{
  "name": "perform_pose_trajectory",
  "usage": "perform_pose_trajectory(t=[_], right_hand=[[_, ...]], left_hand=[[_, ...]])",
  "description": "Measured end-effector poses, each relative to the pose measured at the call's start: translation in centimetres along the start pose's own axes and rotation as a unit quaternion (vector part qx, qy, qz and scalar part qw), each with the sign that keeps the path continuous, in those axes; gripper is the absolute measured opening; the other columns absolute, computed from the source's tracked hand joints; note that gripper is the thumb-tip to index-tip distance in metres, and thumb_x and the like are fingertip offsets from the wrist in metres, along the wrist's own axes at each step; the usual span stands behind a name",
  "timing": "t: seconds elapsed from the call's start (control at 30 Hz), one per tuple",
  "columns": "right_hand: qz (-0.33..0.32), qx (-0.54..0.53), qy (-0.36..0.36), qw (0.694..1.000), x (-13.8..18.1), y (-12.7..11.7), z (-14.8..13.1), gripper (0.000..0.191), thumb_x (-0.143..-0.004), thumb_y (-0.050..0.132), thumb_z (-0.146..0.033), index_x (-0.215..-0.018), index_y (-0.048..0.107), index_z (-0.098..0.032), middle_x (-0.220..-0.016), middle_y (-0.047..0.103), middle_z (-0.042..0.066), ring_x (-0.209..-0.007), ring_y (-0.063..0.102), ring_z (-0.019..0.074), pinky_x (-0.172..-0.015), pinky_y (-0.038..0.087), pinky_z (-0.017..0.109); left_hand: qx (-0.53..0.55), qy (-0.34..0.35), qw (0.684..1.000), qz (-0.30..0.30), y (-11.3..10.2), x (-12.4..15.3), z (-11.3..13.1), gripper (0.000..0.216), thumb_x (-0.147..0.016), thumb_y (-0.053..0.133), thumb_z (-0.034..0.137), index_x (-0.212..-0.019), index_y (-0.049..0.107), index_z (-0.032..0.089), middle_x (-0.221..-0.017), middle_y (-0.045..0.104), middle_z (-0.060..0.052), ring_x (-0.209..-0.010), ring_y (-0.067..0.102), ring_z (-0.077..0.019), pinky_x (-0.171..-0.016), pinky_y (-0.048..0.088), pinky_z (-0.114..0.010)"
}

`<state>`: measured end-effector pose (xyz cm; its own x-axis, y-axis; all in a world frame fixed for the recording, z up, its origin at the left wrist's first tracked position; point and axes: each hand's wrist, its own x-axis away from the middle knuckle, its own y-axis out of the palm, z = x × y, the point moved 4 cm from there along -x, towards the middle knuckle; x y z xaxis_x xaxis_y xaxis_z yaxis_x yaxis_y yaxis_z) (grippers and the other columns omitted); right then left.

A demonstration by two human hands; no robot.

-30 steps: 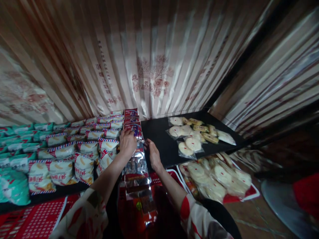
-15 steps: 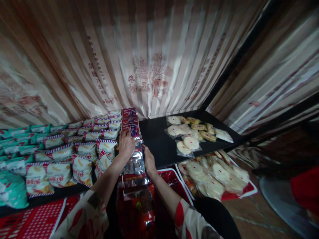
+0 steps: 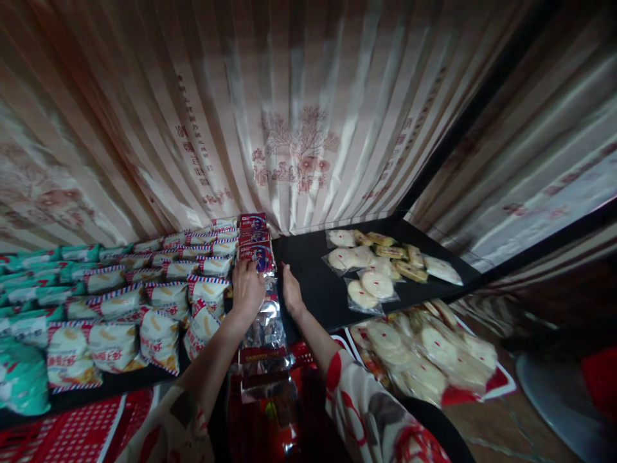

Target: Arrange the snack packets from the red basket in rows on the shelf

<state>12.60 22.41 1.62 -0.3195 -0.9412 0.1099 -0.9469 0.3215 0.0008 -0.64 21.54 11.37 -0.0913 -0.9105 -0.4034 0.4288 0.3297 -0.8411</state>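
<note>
My left hand [image 3: 248,289] is on the row of shiny snack packets, its fingers bent over the near end of a red and blue packet [image 3: 255,253]. The fingertips press on that packet, and their undersides are hidden. Nearer me, silvery clear packets [image 3: 271,318] continue the row. My right hand [image 3: 292,292] stands on edge at the right side of the row, fingers straight and together, thumb side up. Nothing shows in it. Below my forearms lies a larger red shiny package [image 3: 277,415], partly dark.
Rows of white chip bags [image 3: 110,347] and green bags [image 3: 22,373] fill the table's left side. Bagged round white cakes [image 3: 376,283] lie on the black tabletop [image 3: 313,289]. A red and white basket [image 3: 506,384] holds more cakes. A curtain [image 3: 299,128] hangs behind.
My right hand has moved slightly away from the packets, leaving a small gap. My left hand stays on the red and blue packet. The view has shifted a little.
</note>
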Motion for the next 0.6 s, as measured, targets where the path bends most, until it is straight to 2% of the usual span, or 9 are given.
perform_pose_trajectory(t=[0.13,0.27,0.43,0.6], right_hand=[[-0.030,0.024,0.006,0.999,0.3,0.0,-0.8,0.081,-0.080,0.028,-0.075,-0.129,0.054,-0.015,-0.133,0.054,0.009,-0.128,0.044,0.0219,-0.110,0.026,0.033],[-0.046,0.023,0.009,0.999,0.5,0.2,-1.3,0.076,-0.079,0.030,-0.075,-0.121,0.061,-0.019,-0.124,0.061,0.007,-0.122,0.050,0.0231,-0.107,0.031,0.036],[-0.025,0.005,-0.002,1.000,0.0,0.1,-0.9,0.070,-0.079,0.035,-0.074,-0.114,0.066,-0.021,-0.118,0.065,0.007,-0.118,0.054,0.0247,-0.107,0.032,0.040],[0.020,0.005,-0.013,1.000,-2.4,-0.1,-0.5,0.077,-0.079,0.033,-0.074,-0.122,0.060,-0.017,-0.132,0.055,0.009,-0.127,0.045,0.0234,-0.111,0.025,0.037]], left_hand=[[-0.003,-0.001,1.000,-0.008,0.2,0.0,0.0,0.028,-0.079,0.051,0.013,-0.105,0.061,0.010,-0.112,0.060,-0.014,-0.109,0.054,-0.0247,-0.098,0.042,-0.039],[-0.002,-0.009,1.000,-0.019,0.1,0.0,0.0,0.028,-0.080,0.051,0.013,-0.105,0.061,0.010,-0.114,0.060,-0.014,-0.111,0.053,-0.0246,-0.099,0.041,-0.039],[0.008,-0.018,0.999,-0.031,-0.2,0.0,0.2,0.028,-0.080,0.050,0.012,-0.106,0.060,0.011,-0.115,0.059,-0.014,-0.111,0.053,-0.0240,-0.100,0.040,-0.039],[0.013,-0.019,0.999,-0.028,-0.2,0.0,0.4,0.027,-0.080,0.049,0.011,-0.105,0.060,0.011,-0.114,0.059,-0.015,-0.111,0.052,-0.0247,-0.099,0.040,-0.042]])
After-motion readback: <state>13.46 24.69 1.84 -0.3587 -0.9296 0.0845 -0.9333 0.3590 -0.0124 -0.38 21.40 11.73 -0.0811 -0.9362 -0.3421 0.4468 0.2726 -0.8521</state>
